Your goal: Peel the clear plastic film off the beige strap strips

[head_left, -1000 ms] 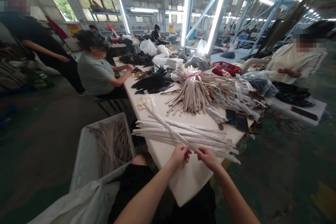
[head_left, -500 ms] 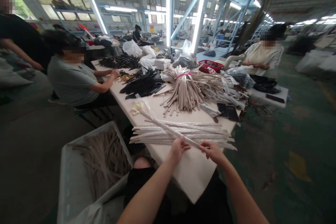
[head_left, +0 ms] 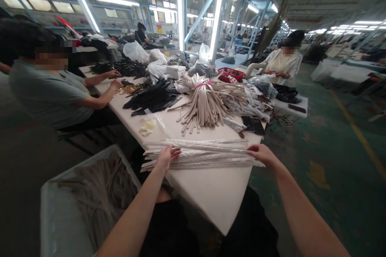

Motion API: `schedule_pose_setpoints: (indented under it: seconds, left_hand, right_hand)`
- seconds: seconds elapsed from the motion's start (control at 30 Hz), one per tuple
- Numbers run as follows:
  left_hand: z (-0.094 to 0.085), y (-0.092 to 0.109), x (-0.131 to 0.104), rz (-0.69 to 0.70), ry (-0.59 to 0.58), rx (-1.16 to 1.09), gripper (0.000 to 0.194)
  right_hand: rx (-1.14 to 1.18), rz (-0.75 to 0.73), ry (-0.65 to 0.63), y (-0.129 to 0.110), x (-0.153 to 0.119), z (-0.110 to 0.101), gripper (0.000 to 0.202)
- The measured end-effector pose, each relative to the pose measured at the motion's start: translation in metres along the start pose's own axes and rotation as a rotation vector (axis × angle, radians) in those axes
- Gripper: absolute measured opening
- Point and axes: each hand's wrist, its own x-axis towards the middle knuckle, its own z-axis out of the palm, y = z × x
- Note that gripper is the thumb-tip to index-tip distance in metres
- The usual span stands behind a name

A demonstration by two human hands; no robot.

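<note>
Long white wrapped strips (head_left: pixel 208 154) lie side by side in a flat pile across the near part of the table. At the pile's left part, my left hand (head_left: pixel 167 158) has its thumb and fingers closed on a white strip, with the other fingers slightly apart. My right hand (head_left: pixel 263 155) pinches the right end of a strip at the pile's right side. The strip between my hands lies along the others, and which one it is cannot be made out exactly.
Behind the pile stand a tied beige strip bundle (head_left: pixel 203 102), black strips (head_left: pixel 153 98) and dark phones (head_left: pixel 253 125). A crate (head_left: pixel 48 209) of beige strips is at lower left. One person (head_left: pixel 51 88) sits at the left, another (head_left: pixel 283 62) at the back right.
My hands have moved apart, left hand leftward and right hand rightward in view. The strip that lay diagonally over the pile is now in line with it. The view has turned right.
</note>
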Motion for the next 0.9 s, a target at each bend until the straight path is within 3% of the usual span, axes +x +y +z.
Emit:
schedule_pose_setpoints:
  seconds: [0.07, 0.1, 0.17, 0.23, 0.3, 0.33, 0.43, 0.57, 0.67, 0.73, 0.9]
  left_hand:
    - [0.001, -0.011, -0.010, -0.026, -0.008, 0.291, 0.020]
    - [0.005, -0.019, -0.016, 0.024, -0.010, 0.437, 0.022]
    - [0.020, -0.040, -0.032, 0.263, -0.027, 0.667, 0.025]
    - [0.040, -0.063, -0.048, 0.522, -0.091, 0.827, 0.028]
    - [0.059, -0.083, -0.061, 0.626, -0.151, 0.960, 0.028]
    - [0.065, -0.091, -0.066, 0.635, -0.170, 1.012, 0.027]
    - [0.073, -0.104, -0.073, 0.595, -0.194, 1.107, 0.021]
    - [0.065, -0.104, -0.067, 0.611, -0.237, 1.165, 0.014]
    - [0.062, -0.105, -0.061, 0.624, -0.239, 1.200, 0.014]
    - [0.063, -0.106, -0.059, 0.609, -0.218, 1.184, 0.014]
    - [0.066, -0.101, -0.062, 0.639, -0.175, 1.117, 0.021]
  right_hand:
    - [-0.209, -0.067, 0.133, -0.007, 0.017, 0.005, 0.024]
    - [-0.278, -0.116, 0.202, -0.016, 0.026, 0.013, 0.024]
    - [-0.295, -0.228, 0.277, -0.050, 0.045, 0.040, 0.026]
    - [-0.179, -0.310, 0.162, -0.101, 0.063, 0.081, 0.022]
    - [-0.058, -0.358, -0.026, -0.160, 0.080, 0.130, 0.021]
    - [-0.019, -0.341, -0.111, -0.188, 0.088, 0.154, 0.021]
    - [0.008, -0.312, -0.185, -0.257, 0.110, 0.218, 0.026]
    - [0.032, -0.232, -0.174, -0.300, 0.131, 0.270, 0.030]
    - [0.098, -0.204, -0.182, -0.313, 0.143, 0.285, 0.020]
    - [0.173, -0.209, -0.182, -0.321, 0.154, 0.284, 0.013]
    - [0.421, -0.236, -0.079, -0.335, 0.187, 0.241, 0.029]
